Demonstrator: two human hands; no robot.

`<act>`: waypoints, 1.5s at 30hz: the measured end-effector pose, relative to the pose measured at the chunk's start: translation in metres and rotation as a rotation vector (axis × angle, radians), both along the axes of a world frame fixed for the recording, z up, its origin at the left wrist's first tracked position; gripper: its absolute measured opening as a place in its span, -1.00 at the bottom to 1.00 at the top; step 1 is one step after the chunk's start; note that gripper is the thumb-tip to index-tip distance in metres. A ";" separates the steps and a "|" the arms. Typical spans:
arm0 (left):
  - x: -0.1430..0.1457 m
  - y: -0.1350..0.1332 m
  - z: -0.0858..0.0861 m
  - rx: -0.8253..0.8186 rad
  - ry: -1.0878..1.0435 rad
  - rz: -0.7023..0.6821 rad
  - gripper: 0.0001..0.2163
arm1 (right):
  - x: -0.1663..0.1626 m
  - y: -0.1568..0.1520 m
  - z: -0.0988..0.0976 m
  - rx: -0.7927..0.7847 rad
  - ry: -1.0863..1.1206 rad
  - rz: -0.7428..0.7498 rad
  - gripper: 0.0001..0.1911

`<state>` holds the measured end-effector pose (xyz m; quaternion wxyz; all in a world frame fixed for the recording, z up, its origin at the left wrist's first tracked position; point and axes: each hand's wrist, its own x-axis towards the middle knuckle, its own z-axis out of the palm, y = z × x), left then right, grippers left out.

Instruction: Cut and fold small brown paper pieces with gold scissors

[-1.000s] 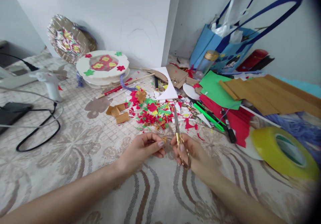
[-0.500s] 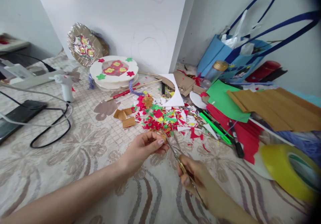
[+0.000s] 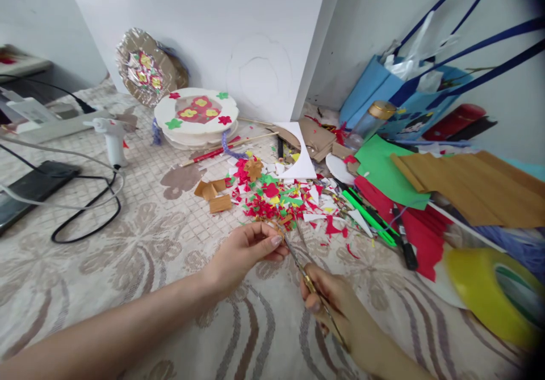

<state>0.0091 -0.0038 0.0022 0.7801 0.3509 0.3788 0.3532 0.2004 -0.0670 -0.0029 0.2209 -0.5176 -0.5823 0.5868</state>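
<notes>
My left hand point(image 3: 247, 249) pinches a small brown paper piece point(image 3: 279, 233) just above the patterned cloth. My right hand point(image 3: 340, 312) grips small gold-handled scissors point(image 3: 304, 272), whose blades point up-left and meet the brown piece at my left fingertips. A heap of red, green, yellow and white paper scraps point(image 3: 283, 198) lies directly beyond both hands. Folded brown paper pieces point(image 3: 215, 193) sit to the left of the heap.
Decorated white plates point(image 3: 196, 116) and a foil plate point(image 3: 145, 73) stand at the back left. A glue gun point(image 3: 111, 138), cables and a phone point(image 3: 29, 184) lie left. Green, red and brown paper sheets point(image 3: 426, 181), markers, a yellow tape roll point(image 3: 489, 295) and a blue bag point(image 3: 404, 101) fill the right.
My right hand dropped lower and turned the scissors from pointing upward to pointing up-left at the brown piece. My left hand stayed in place. The view shifted slightly right.
</notes>
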 end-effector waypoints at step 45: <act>0.008 -0.016 0.002 -0.040 0.094 -0.245 -0.81 | -0.007 0.022 -0.018 -0.045 0.531 -0.405 -0.69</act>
